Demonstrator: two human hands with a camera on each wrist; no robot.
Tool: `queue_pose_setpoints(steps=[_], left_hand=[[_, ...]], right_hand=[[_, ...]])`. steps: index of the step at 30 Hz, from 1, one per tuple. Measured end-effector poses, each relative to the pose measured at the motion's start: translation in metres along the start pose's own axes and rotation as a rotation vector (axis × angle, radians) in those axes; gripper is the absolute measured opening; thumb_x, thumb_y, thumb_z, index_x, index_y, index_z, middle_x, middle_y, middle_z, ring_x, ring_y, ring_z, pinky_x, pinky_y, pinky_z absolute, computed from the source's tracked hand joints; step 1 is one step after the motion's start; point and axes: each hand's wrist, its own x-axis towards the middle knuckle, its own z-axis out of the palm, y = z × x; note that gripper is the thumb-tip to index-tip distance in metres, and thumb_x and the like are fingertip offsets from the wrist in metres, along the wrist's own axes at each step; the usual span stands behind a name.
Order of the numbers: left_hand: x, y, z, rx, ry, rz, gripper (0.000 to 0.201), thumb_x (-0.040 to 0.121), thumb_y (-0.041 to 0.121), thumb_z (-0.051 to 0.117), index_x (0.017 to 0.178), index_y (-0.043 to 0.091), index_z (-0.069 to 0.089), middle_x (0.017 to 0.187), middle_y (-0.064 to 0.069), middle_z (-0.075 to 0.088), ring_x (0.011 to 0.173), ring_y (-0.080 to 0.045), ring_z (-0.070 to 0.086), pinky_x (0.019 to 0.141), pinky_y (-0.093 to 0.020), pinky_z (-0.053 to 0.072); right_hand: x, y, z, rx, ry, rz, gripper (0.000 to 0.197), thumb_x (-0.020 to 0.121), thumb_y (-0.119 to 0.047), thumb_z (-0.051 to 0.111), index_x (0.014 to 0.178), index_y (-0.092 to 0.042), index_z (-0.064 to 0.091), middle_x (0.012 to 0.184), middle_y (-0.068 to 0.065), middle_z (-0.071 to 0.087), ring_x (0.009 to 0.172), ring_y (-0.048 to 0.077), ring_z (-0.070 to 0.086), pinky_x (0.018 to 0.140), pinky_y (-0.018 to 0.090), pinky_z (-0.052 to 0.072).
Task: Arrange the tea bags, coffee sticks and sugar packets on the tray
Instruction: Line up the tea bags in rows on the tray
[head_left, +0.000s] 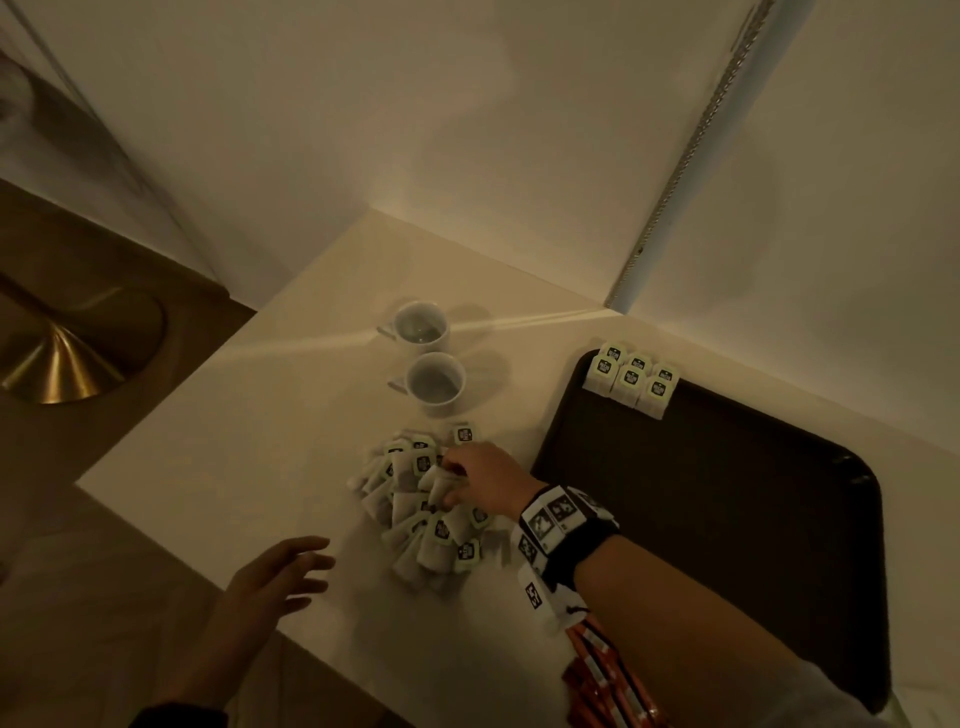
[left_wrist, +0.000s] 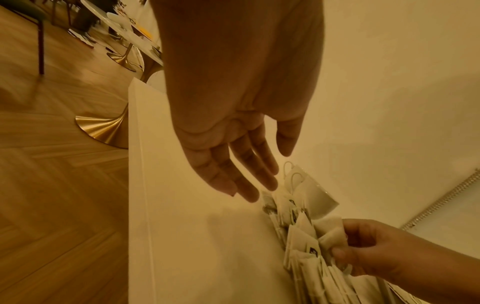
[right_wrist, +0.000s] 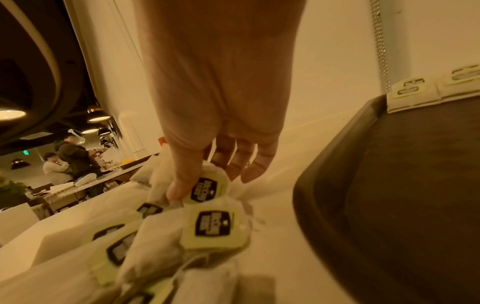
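Right hand (head_left: 485, 480) grip pinches one tea bag (right_wrist: 207, 188) from the loose tea bag pile (head_left: 423, 512) on the worktop (head_left: 291, 415). Left hand (head_left: 272, 579) grip spread, hovering left of the pile. Dark tray (head_left: 727, 519), right of the grip, carries six tea bags (head_left: 631, 379) at its far corner.

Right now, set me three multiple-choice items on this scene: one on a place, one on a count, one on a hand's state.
1. Where are the arranged tea bags?
A. tray's far left corner
B. inside a mug
C. on the floor

2. How many white mugs stand on the table?
A. one
B. two
C. four

3. What is the left hand doing?
A. gripping a mug
B. pinching a tea bag
C. hovering open

Key: 1 A, they sit in the dark tray corner; 2 B, two stand side by side; 3 C, fingers spread, holding nothing.
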Motion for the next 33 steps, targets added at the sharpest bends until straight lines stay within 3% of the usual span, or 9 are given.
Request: queue_pose_setpoints(steps=[4, 7, 11, 13, 17, 20, 23, 29, 33], left_hand=[[0.0, 0.005, 0.0, -0.011, -0.024, 0.008, 0.021, 0.098, 0.009, 0.046, 0.106, 0.008, 0.065, 0.1, -0.017, 0.069, 0.084, -0.03, 0.063, 0.073, -0.036, 0.047], [-0.001, 0.017, 0.006, -0.056, -0.068, 0.034, 0.024, 0.099, 0.016, 0.044, 0.106, 0.01, 0.065, 0.107, -0.02, 0.068, 0.089, -0.032, 0.065, 0.08, -0.041, 0.048], [0.003, 0.055, 0.029, -0.238, -0.273, -0.004, 0.057, 0.08, 0.057, 0.06, 0.115, 0.012, 0.062, 0.114, -0.017, 0.067, 0.099, -0.036, 0.066, 0.082, -0.043, 0.055], [0.008, 0.073, 0.044, -0.26, -0.45, -0.05, 0.081, 0.062, 0.072, 0.069, 0.121, 0.017, 0.06, 0.115, -0.014, 0.068, 0.104, -0.036, 0.064, 0.081, -0.041, 0.057], [0.02, 0.093, 0.067, -0.183, -0.677, -0.011, 0.079, 0.059, 0.068, 0.074, 0.117, 0.015, 0.062, 0.11, -0.016, 0.068, 0.091, -0.03, 0.067, 0.074, -0.036, 0.057], [0.028, 0.099, 0.075, -0.159, -0.633, 0.017, 0.066, 0.066, 0.06, 0.075, 0.11, 0.012, 0.063, 0.091, -0.01, 0.067, 0.071, -0.019, 0.064, 0.059, -0.027, 0.053], [0.033, 0.101, 0.077, -0.173, -0.538, 0.071, 0.039, 0.093, 0.04, 0.05, 0.122, 0.015, 0.057, 0.086, -0.006, 0.062, 0.063, -0.016, 0.059, 0.048, -0.023, 0.045], [0.037, 0.117, 0.085, -0.332, -0.457, 0.147, 0.024, 0.099, 0.033, 0.041, 0.112, 0.021, 0.057, 0.085, -0.003, 0.06, 0.067, -0.019, 0.059, 0.053, -0.026, 0.041], [0.037, 0.128, 0.091, -0.384, -0.434, 0.171, 0.031, 0.086, 0.037, 0.054, 0.106, 0.014, 0.057, 0.086, -0.005, 0.059, 0.069, -0.02, 0.061, 0.049, -0.023, 0.045]], right_hand=[[-0.004, -0.001, -0.016, 0.116, 0.08, -0.031, 0.03, 0.077, -0.02, 0.076, 0.095, 0.0, 0.062, 0.091, 0.013, 0.064, 0.083, 0.021, 0.057, 0.07, 0.027, 0.039], [-0.006, -0.011, -0.034, 0.195, 0.046, -0.052, 0.033, 0.078, -0.02, 0.075, 0.104, -0.005, 0.063, 0.098, 0.009, 0.064, 0.088, 0.018, 0.057, 0.077, 0.029, 0.046], [-0.017, -0.043, -0.065, 0.203, -0.209, -0.148, 0.035, 0.081, -0.02, 0.073, 0.113, -0.012, 0.062, 0.092, -0.006, 0.059, 0.076, 0.007, 0.057, 0.058, 0.011, 0.048], [-0.021, -0.059, -0.075, 0.162, -0.299, -0.187, 0.035, 0.079, -0.02, 0.075, 0.112, -0.014, 0.063, 0.089, -0.008, 0.06, 0.075, 0.009, 0.059, 0.059, 0.018, 0.051], [-0.027, -0.072, -0.078, 0.065, -0.228, -0.239, 0.04, 0.069, -0.017, 0.082, 0.103, -0.011, 0.062, 0.089, 0.003, 0.067, 0.078, 0.02, 0.064, 0.071, 0.033, 0.055], [-0.034, -0.056, -0.084, 0.292, -0.124, -0.143, 0.048, 0.065, -0.011, 0.084, 0.105, -0.014, 0.056, 0.094, 0.003, 0.063, 0.082, 0.014, 0.062, 0.069, 0.02, 0.053], [-0.04, -0.028, -0.081, 0.268, -0.034, -0.013, 0.046, 0.073, -0.009, 0.078, 0.112, -0.009, 0.055, 0.1, 0.002, 0.057, 0.087, 0.014, 0.057, 0.065, 0.013, 0.046], [-0.039, 0.003, -0.02, -0.39, -0.194, 0.047, 0.044, 0.08, -0.032, 0.07, 0.119, -0.02, 0.052, 0.118, 0.006, 0.045, 0.106, 0.022, 0.045, 0.085, 0.034, 0.043], [-0.035, 0.01, -0.01, -0.43, -0.117, -0.008, 0.023, 0.083, -0.025, 0.066, 0.101, -0.014, 0.059, 0.11, 0.007, 0.05, 0.098, 0.022, 0.048, 0.079, 0.033, 0.043]])
